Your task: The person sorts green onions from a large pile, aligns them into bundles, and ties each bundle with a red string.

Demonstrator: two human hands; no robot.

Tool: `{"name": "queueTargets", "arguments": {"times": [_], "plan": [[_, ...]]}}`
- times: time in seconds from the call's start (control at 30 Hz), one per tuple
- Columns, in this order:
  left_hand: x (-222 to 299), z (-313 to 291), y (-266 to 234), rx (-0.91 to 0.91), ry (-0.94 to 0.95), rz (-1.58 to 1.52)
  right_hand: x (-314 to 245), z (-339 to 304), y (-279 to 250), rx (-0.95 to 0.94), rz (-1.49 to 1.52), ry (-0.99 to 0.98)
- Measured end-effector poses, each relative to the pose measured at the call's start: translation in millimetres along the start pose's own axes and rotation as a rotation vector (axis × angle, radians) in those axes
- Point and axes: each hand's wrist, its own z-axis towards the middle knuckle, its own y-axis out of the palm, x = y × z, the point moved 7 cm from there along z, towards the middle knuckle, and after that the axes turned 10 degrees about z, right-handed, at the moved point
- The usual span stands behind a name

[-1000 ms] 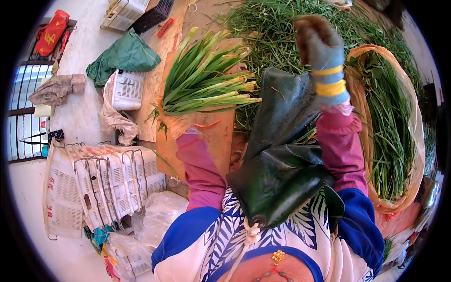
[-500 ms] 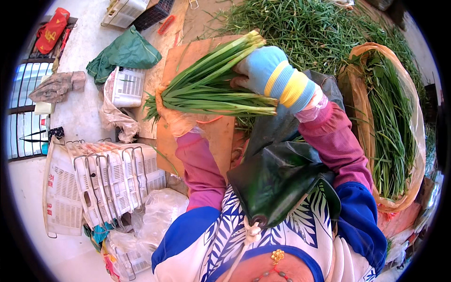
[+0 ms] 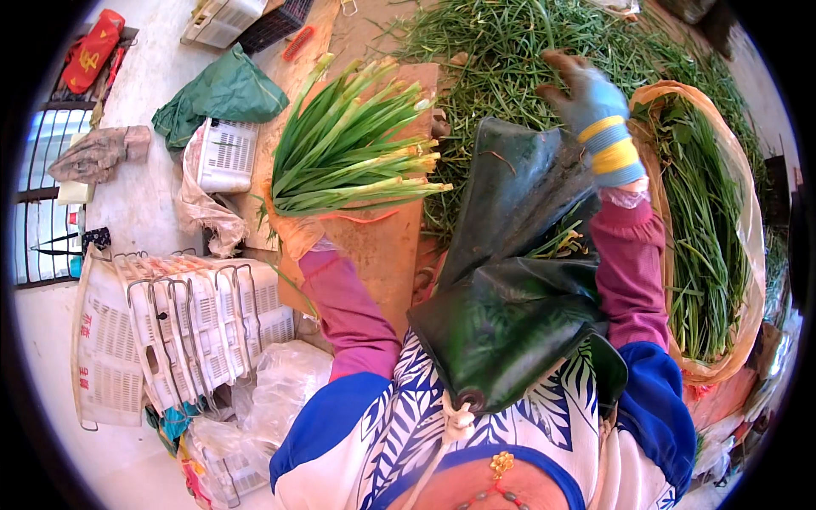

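Observation:
My left hand [image 3: 294,228], in an orange glove, grips a bunch of garlic chives [image 3: 357,149] by the leafy end. Its pale stalk ends fan out to the right over a brown board [image 3: 374,263]. Away from the bunch, my right hand [image 3: 580,95] wears a light blue glove with yellow bands. It is above a heap of loose green leaves [image 3: 484,76], fingers apart, slightly blurred. A thin leaf shows just beyond its fingertips. A dark green apron [image 3: 510,331] covers my lap, with a few yellowish scraps [image 3: 565,242] in its fold.
At the right, an orange-rimmed plastic bag [image 3: 738,357] holds long green leaves. White plastic crates [image 3: 204,314] with wire handles stand at the left, beside clear plastic bags [image 3: 289,382]. Farther off are a green cloth [image 3: 225,98], a small white basket [image 3: 228,157] and a dark crate [image 3: 276,25].
My right hand has left the bunch and moved right and away, over the leaf heap. The bunch, still in my left hand, has shifted slightly left and its stalks have spread.

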Motion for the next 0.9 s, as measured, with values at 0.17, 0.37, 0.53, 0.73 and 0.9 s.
{"name": "queueTargets", "arguments": {"times": [0.17,0.37,0.53,0.73,0.9], "plan": [[8,-6,32,0.170,-0.002,0.280,-86,-14,44,-0.316,1.013,0.000],[8,-2,27,0.246,0.036,0.210,-85,-21,57,-0.353,1.396,0.324],[-6,1,37,-0.087,-0.143,-0.169,-75,-25,61,-0.469,1.318,0.288],[-2,7,47,-0.202,-0.108,-0.162,-85,-27,63,-0.450,1.402,0.328],[2,-8,50,-0.120,-0.202,-0.178,-70,-30,47,-0.287,1.385,0.338]]}}
